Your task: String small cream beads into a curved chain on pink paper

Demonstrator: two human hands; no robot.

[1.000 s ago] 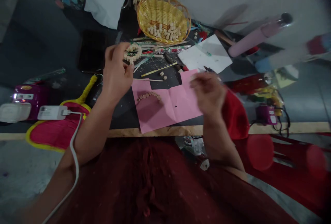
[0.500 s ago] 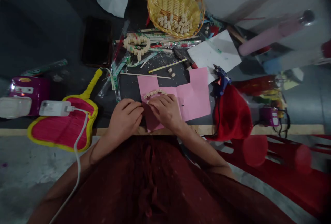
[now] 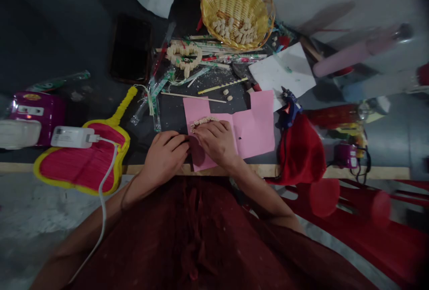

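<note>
A pink folded paper lies at the table's front edge, with an arc of small beige pieces on its left half. My right hand rests over that half. Its fingers are bent and closed just below the arc, and whatever they pinch is hidden. Beside the paper's left edge, my left hand is closed with curled fingers, its tips close to the right hand's. I cannot make out anything in them. Two loose beige pieces and a thin wooden stick lie beyond the paper.
Behind are a wicker basket of beige pieces, a beige ring-shaped piece, a patterned yellow stick and a phone. A blue glue gun lies right; a pink fan and white charger lie left.
The camera view has shifted slightly, so the table things appear a little further right. Both hands keep nearly the same place at the paper, with slight finger movement at the arc's left end.
</note>
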